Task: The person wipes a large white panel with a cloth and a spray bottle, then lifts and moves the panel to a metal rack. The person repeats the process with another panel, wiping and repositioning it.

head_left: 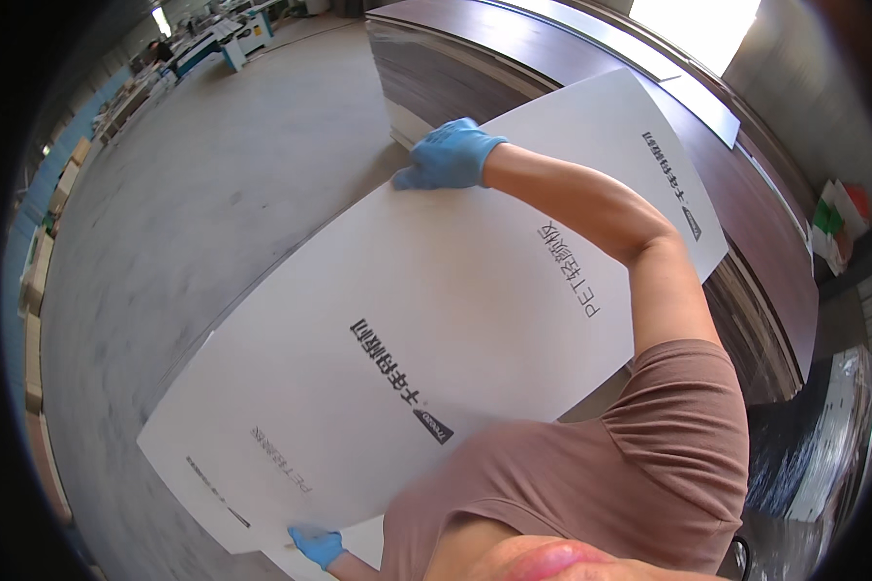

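A large white printed panel (494, 300) slants from near left to far right, its far right end overlapping the stack of brown boards (523, 34) in view. The blue-gloved right hand (451, 155) grips the panel's far edge. The blue-gloved left hand (315, 545) is at the near left end; whether it grips, I cannot tell. Grey floor (184, 223) stretches along the left

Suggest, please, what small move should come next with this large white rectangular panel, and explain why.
I would probably firm up the hold before shifting the large white rectangular panel: the blue-gloved right hand curls over its far edge, the blue-gloved left hand sits by its near edge, and one end overlaps the stack of dark brown boards while the other extends past it.
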Demonstrator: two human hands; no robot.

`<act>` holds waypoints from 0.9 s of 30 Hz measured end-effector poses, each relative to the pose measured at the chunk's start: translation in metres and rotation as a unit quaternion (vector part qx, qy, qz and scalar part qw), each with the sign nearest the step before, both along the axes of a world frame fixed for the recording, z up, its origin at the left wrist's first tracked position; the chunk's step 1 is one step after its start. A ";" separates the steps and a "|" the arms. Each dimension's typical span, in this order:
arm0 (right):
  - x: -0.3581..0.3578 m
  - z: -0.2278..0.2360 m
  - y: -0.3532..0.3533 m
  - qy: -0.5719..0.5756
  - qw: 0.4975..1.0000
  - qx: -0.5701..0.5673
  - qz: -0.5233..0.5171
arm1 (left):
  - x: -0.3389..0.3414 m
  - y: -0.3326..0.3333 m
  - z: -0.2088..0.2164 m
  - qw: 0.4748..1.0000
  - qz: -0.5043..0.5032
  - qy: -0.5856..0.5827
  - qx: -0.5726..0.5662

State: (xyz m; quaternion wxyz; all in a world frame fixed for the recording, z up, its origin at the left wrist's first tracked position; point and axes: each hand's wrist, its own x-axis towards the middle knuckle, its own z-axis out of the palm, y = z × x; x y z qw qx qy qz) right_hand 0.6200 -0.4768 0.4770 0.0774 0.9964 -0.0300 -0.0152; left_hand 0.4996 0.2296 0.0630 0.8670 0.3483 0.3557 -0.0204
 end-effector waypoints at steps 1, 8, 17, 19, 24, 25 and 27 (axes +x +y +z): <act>-0.011 0.003 -0.002 -0.003 1.000 0.000 -0.022 | 0.011 -0.001 0.008 0.999 -0.018 -0.026 0.011; -0.082 0.008 -0.005 -0.055 0.986 0.014 -0.155 | 0.107 -0.018 0.052 0.993 -0.106 -0.039 -0.008; -0.153 -0.016 0.002 -0.104 0.965 -0.014 -0.241 | 0.232 -0.050 0.048 0.976 -0.196 -0.083 -0.037; -0.163 -0.017 0.006 -0.131 0.960 -0.008 -0.249 | 0.246 -0.054 0.048 0.976 -0.195 -0.087 -0.036; -0.179 -0.020 0.011 -0.116 0.946 -0.020 -0.302 | 0.262 -0.061 0.059 0.970 -0.217 -0.102 -0.036; -0.182 -0.021 0.011 -0.124 0.944 -0.016 -0.306 | 0.265 -0.064 0.062 0.966 -0.224 -0.129 -0.020; -0.187 -0.025 0.011 -0.146 0.948 -0.026 -0.282 | 0.266 -0.070 0.065 0.966 -0.218 -0.133 -0.044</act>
